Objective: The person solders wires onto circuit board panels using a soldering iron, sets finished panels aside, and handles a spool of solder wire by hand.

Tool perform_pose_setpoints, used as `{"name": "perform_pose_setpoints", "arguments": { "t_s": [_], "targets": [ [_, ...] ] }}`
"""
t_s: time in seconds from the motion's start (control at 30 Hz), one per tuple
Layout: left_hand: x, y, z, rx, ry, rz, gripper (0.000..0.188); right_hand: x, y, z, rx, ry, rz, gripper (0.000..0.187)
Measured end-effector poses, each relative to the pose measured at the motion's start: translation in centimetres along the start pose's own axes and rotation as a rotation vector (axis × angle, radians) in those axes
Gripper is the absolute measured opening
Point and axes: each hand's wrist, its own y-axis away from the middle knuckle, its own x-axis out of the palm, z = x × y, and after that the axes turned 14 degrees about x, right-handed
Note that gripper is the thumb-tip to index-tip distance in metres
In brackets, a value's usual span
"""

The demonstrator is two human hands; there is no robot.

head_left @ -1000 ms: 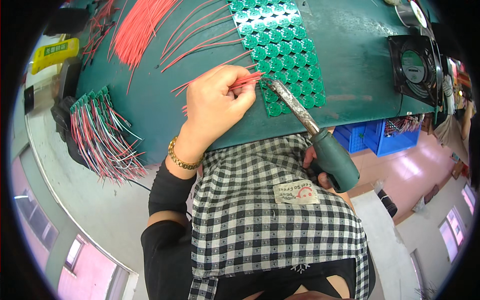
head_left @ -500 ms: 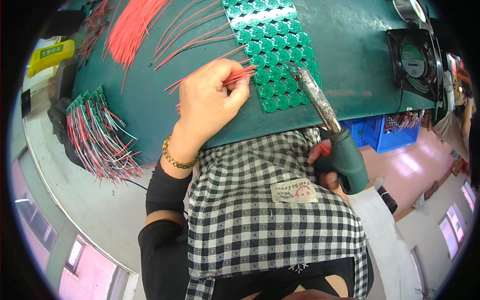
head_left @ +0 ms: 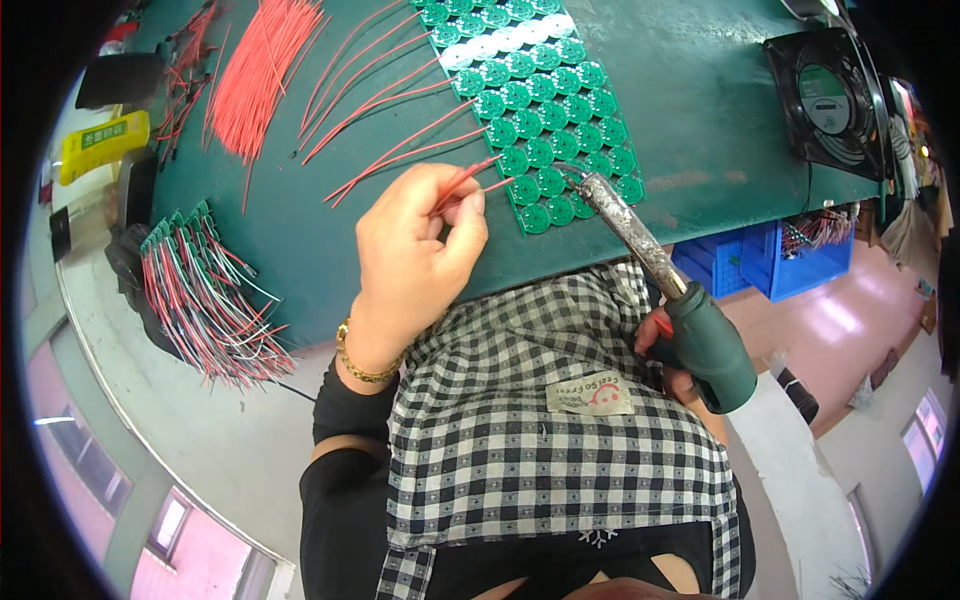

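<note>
My left hand (head_left: 415, 245) pinches a few red wires (head_left: 462, 181) between thumb and fingers. Their ends point at the left edge of a green circuit board panel (head_left: 548, 118), made up of many small round boards. My right hand (head_left: 655, 332) grips a soldering iron (head_left: 637, 236) by its dark green handle, which hides part of the hand. The iron's thin bent tip hovers over or touches the panel's lower rows, to the right of the wire ends; contact cannot be made out. Several red wires run leftward from the panel's left edge, beyond my left hand.
A thick bundle of red wires (head_left: 262, 85) lies at the far left. Nearer sits a pile of small boards with red, white and black wires (head_left: 205, 300). A black fan (head_left: 828, 105) stands at the right, above blue crates (head_left: 770, 258). A yellow object (head_left: 105, 145) is at the left.
My left hand has moved slightly nearer along the panel's edge, and fewer wire ends stick out of it. More red wire lies exposed beside the panel. The iron has shifted slightly nearer; the view has tilted a little.
</note>
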Motion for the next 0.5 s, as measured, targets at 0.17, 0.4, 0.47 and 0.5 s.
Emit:
{"name": "perform_pose_setpoints", "arguments": {
  "t_s": [0.17,0.4,0.47,0.5],
  "targets": [
    [-0.1,-0.1,0.4,0.101,-0.194,0.095,0.009,1.2,-0.6,-0.9,-0.153,-0.117,-0.07,0.058],
    [-0.1,-0.2,0.4,0.052,-0.206,0.085,0.008,0.2,-1.3,-3.7,-0.183,0.123,-0.008,0.054],
    [-0.2,-0.4,0.5,0.046,-0.192,0.099,0.008,0.2,-1.2,-6.2,-0.133,0.389,-0.174,0.057],
    [-0.2,-0.3,0.6,0.043,-0.192,0.1,0.008,0.5,-1.2,-5.6,-0.131,0.389,-0.172,0.057]
  ]
}}
